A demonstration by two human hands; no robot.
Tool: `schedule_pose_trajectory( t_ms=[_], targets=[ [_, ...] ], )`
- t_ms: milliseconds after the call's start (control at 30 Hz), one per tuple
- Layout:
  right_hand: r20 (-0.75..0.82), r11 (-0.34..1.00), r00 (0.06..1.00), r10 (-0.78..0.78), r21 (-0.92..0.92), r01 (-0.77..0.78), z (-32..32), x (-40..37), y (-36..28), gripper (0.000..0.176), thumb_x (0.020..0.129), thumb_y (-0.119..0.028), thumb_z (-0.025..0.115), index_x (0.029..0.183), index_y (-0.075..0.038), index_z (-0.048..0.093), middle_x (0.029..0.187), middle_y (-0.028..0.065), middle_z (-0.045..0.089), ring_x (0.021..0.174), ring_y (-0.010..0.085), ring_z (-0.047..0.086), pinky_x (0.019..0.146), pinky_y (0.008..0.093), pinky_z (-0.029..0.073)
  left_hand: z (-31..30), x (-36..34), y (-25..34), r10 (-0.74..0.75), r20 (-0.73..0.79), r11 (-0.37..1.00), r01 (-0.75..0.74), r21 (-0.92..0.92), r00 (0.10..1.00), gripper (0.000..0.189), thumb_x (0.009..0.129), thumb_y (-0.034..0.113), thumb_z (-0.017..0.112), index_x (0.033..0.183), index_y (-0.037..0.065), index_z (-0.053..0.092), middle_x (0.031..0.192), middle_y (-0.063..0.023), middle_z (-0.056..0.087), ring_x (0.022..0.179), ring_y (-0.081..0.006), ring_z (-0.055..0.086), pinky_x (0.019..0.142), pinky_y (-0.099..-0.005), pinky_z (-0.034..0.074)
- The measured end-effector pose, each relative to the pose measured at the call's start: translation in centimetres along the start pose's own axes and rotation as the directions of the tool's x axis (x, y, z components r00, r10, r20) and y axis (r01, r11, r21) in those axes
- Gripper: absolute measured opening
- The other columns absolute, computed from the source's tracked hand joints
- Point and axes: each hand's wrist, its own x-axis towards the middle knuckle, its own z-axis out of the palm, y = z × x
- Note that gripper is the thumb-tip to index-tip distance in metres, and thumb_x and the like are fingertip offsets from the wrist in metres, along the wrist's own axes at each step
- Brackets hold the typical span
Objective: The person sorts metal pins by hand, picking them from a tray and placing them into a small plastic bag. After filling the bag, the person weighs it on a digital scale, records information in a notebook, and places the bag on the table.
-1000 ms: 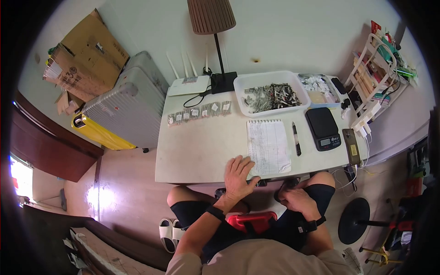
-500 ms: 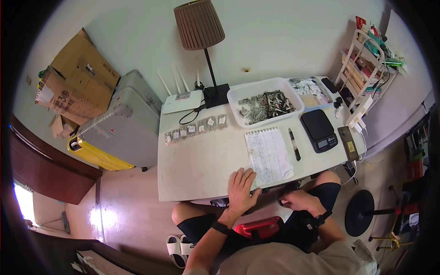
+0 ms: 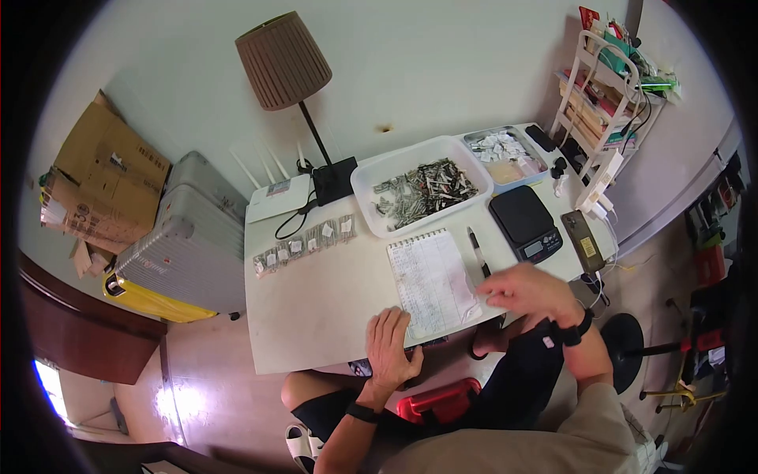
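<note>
My left hand rests at the table's front edge with its fingers stretched out, beside the lower left corner of a spiral notepad. Handwriting covers much of the page. My right hand hovers over the front right of the table, near the notepad's right edge. Its fingers are slightly blurred, bent and loosely apart, with nothing visible in them. Just beyond its fingertips lies a black pen. A black digital scale sits behind that hand.
A white plastic bin of small metal pieces stands at the back, beside a smaller tray of paper slips. Several small labelled bags lie in a row near a router and lamp. A phone lies at right.
My right hand has risen from my lap to above the table, beside the notepad and pen. My left hand stays at the table edge. The camera view has shifted right.
</note>
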Motion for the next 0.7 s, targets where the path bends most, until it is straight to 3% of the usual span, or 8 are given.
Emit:
schedule_pose_trajectory(
  t_ms=[67, 133, 200, 267, 300, 367, 467, 700],
  targets=[
    [-0.118, 1.000, 0.993, 0.020, 0.001, -0.020, -2.0, 1.0, 1.9, 0.024, 0.086, -0.016, 0.070, 0.108, -0.008, 0.071, 0.092, 0.0132, 0.072, 0.082, 0.0303, 0.070, 0.072, 0.0364, 0.055, 0.2, -0.1, -0.2, 0.009, 0.008, 1.000, -0.009, 0.006, 1.000, 0.065, 0.067, 0.020, 0.070, 0.127, 0.000, 0.055, 0.136, -0.0216, 0.051, 0.129, -0.0402, 0.047, 0.114, -0.0540, 0.029],
    [-0.362, 1.000, 0.932, -0.027, 0.004, 0.030, -3.7, 2.1, 3.9, 0.019, 0.085, -0.018, 0.070, 0.101, -0.009, 0.073, 0.084, 0.0128, 0.071, 0.072, 0.0308, 0.068, 0.066, 0.0370, 0.053, 0.6, -0.2, -0.4, 0.006, -0.035, 1.000, -0.005, 0.021, 0.999, 0.066, 0.066, 0.021, 0.070, 0.127, -0.001, 0.056, 0.136, -0.0241, 0.050, 0.129, -0.0411, 0.047, 0.113, -0.0545, 0.030],
    [-0.413, 0.995, 0.905, 0.103, 0.055, -0.088, -6.2, 3.0, 5.5, 0.019, 0.086, -0.009, 0.068, 0.103, -0.004, 0.072, 0.085, 0.0087, 0.073, 0.071, 0.0180, 0.067, 0.068, 0.0311, 0.054, 0.7, -0.3, -0.3, 0.019, -0.024, 0.999, -0.018, 0.030, 1.000, 0.066, 0.066, 0.021, 0.070, 0.127, -0.001, 0.056, 0.136, -0.0248, 0.050, 0.129, -0.0418, 0.047, 0.112, -0.0552, 0.031],
    [-0.519, 0.946, 0.801, 0.299, 0.270, -0.178, -7.8, 4.3, 8.1, 0.019, 0.085, -0.007, 0.067, 0.103, -0.003, 0.073, 0.083, 0.0063, 0.071, 0.072, 0.0142, 0.064, 0.069, 0.0290, 0.053, 0.7, -0.1, -0.3, 0.028, -0.020, 0.999, -0.027, 0.046, 0.999, 0.067, 0.065, 0.021, 0.070, 0.127, -0.001, 0.056, 0.136, -0.0255, 0.050, 0.128, -0.0424, 0.048, 0.111, -0.0559, 0.032],
    [-0.521, 0.945, 0.798, 0.303, 0.272, -0.181, -8.6, 5.0, 9.9, 0.019, 0.085, -0.007, 0.067, 0.103, -0.003, 0.073, 0.083, 0.0063, 0.071, 0.072, 0.0142, 0.064, 0.069, 0.0290, 0.053, 0.7, -0.1, -0.3, 0.032, -0.024, 0.999, -0.031, 0.043, 0.999, 0.067, 0.065, 0.022, 0.070, 0.127, -0.001, 0.056, 0.136, -0.0259, 0.050, 0.128, -0.0428, 0.048, 0.110, -0.0566, 0.032],
    [-0.686, 0.950, 0.660, 0.305, 0.169, -0.264, -10.1, 6.0, 13.4, 0.026, 0.082, -0.012, 0.067, 0.106, -0.005, 0.072, 0.086, 0.0093, 0.072, 0.077, 0.0257, 0.067, 0.072, 0.0343, 0.053, 0.7, -0.1, -0.4, 0.041, -0.028, 0.998, -0.040, 0.041, 0.999, 0.067, 0.065, 0.022, 0.070, 0.127, -0.001, 0.056, 0.136, -0.0262, 0.050, 0.127, -0.0431, 0.048, 0.110, -0.0573, 0.033],
    [-0.673, 0.919, 0.669, 0.314, 0.039, -0.393, -11.5, 6.7, 15.3, 0.032, 0.079, -0.014, 0.069, 0.110, -0.006, 0.071, 0.089, 0.0102, 0.072, 0.082, 0.0271, 0.067, 0.076, 0.0369, 0.053, 0.8, -0.1, -0.4, 0.068, -0.026, 0.995, -0.065, 0.077, 0.997, 0.071, 0.063, 0.023, 0.071, 0.128, -0.001, 0.054, 0.136, -0.0275, 0.050, 0.126, -0.0440, 0.049, 0.108, -0.0574, 0.034],
    [-0.604, 0.870, 0.730, 0.320, -0.118, -0.479, -11.0, 10.0, 19.1, 0.031, 0.080, -0.021, 0.067, 0.109, -0.010, 0.072, 0.093, 0.0132, 0.072, 0.089, 0.0315, 0.069, 0.078, 0.0415, 0.053, 0.8, 0.0, -0.3, 0.053, -0.012, 0.995, -0.052, 0.081, 0.999, 0.072, 0.064, 0.025, 0.071, 0.129, -0.001, 0.054, 0.137, -0.0276, 0.049, 0.125, -0.0443, 0.050, 0.108, -0.0579, 0.034]
  ],
)
